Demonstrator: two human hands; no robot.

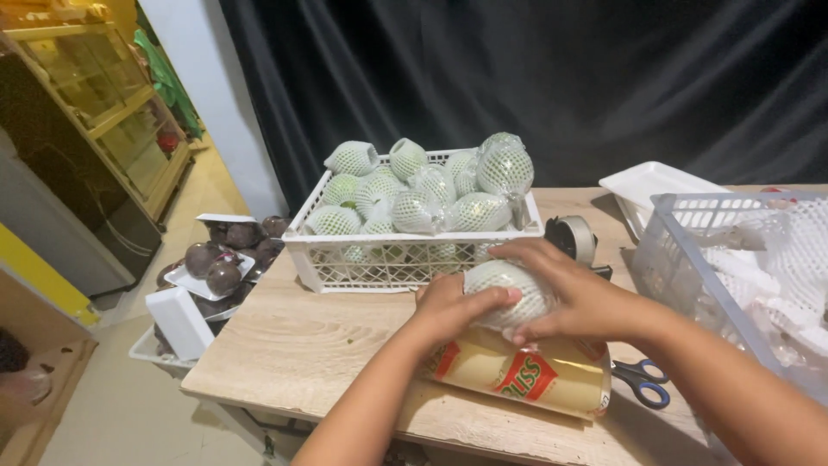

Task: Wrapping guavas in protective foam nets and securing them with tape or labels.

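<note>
Fruit [509,293] (round, in white foam netting) gripped between left hand [448,309] and right hand [573,298], above a yellow box [517,373].

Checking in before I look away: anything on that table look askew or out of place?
Mostly tidy. The white crate is heaped above its rim with netted fruit, and the scissors lie near the table edge.

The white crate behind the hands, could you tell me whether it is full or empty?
Full: the white crate is heaped above its rim with green fruits in foam nets.
</note>
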